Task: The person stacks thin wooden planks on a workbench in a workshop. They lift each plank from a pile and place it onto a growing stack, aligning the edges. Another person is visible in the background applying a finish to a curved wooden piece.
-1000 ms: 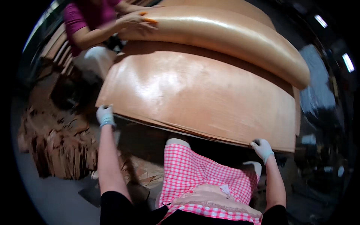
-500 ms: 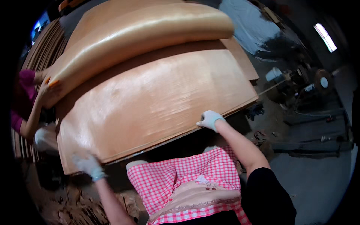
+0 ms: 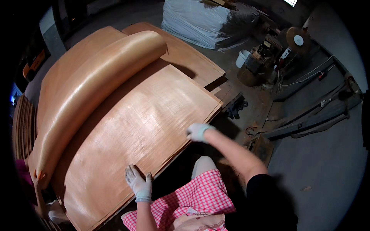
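A pale brown wood veneer sheet [image 3: 127, 131] lies on top of a stack in front of me. My left hand [image 3: 138, 183], in a white glove, rests on it near the front edge, fingers stretched out. Further right along that edge is my gloved right hand [image 3: 198, 132], with its fingers curled down at the sheet; their tips are hidden, and I cannot tell whether they pinch anything. Behind, another veneer sheet [image 3: 96, 84] is bent over in a long curl. At the lower left, a co-worker's hand [image 3: 39, 178] touches the curl's end.
More veneer sheets [image 3: 181, 50] lie beyond the curl. A plastic-wrapped block [image 3: 196, 23] stands at the back. A white bucket [image 3: 242, 58] and a machine with a round disc [image 3: 296, 40] are at right, near a dark metal frame [image 3: 308, 123]. Stacked sheets [image 3: 24, 127] stand far left.
The view has swung to the right. My left hand has moved from the sheet's left corner rightward along the front edge and now lies flat. My right hand stays near the edge, its fingers still curled.
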Tool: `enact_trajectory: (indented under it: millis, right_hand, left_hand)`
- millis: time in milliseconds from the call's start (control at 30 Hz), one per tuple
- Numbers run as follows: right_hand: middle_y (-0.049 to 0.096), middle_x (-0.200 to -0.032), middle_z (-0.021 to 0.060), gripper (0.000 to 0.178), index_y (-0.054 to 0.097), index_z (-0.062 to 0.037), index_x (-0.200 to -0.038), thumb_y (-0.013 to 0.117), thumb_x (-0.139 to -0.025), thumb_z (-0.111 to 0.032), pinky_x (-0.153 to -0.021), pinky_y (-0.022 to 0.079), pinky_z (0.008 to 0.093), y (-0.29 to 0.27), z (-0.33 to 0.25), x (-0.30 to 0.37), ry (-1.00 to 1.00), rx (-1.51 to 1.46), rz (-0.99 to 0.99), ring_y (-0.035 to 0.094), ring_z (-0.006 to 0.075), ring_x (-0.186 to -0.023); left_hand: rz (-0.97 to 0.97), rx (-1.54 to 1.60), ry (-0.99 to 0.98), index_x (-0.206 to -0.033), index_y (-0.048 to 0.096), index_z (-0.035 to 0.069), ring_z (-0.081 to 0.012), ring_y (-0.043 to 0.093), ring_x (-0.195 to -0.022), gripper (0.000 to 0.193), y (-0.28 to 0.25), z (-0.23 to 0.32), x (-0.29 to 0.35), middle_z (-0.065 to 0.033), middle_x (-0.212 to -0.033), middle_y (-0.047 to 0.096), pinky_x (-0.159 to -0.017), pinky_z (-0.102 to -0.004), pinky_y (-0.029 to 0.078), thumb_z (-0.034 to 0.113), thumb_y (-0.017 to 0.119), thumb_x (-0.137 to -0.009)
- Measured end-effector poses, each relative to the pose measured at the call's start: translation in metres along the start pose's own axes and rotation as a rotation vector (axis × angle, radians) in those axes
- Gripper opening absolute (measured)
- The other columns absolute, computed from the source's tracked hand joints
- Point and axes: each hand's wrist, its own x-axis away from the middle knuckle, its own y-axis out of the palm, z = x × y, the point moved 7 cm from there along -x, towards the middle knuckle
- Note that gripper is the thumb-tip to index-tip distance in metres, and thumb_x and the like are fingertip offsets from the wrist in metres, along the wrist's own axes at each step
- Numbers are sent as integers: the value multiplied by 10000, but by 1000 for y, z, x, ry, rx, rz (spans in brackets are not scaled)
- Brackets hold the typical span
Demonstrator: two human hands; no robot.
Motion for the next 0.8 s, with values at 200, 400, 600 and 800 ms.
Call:
enact_trajectory:
  millis: [200,400,600,800]
  right_hand:
    - [665,-1140,140,283,687,-175,-1115,590,-857,-242,-929,490,424,-110,167,3,249,250,177,624,330,-1068]
    - [617,-1220,186,349,647,-86,-1180,604,-869,-238,-942,477,429,-96,227,-21,443,82,199,588,369,-1113]
    - [604,-1193,267,359,620,24,-1166,581,-918,-232,-915,478,461,-81,248,28,638,-400,909,570,418,-1116]
    - [656,-1018,244,270,641,20,-1041,606,-906,-211,-859,484,435,-27,87,54,24,-359,904,624,394,-964]
  left_hand:
    - [-30,-51,1,-1505,221,17,-406,183,-1433,876,2,-4,5,-246,-1547,219,-1182,-478,118,364,644,-821]
    - [-49,-73,12,-1491,263,9,-407,186,-1432,835,1,1,5,-243,-1545,228,-1178,-486,120,365,624,-828]
    - [-12,-51,20,-1461,313,-8,-409,215,-1419,806,0,3,9,-266,-1517,267,-1168,-499,136,371,623,-821]
    - [258,17,84,-1337,485,24,-395,373,-1329,603,-6,-1,7,-226,-1389,463,-1121,-489,257,286,662,-824]
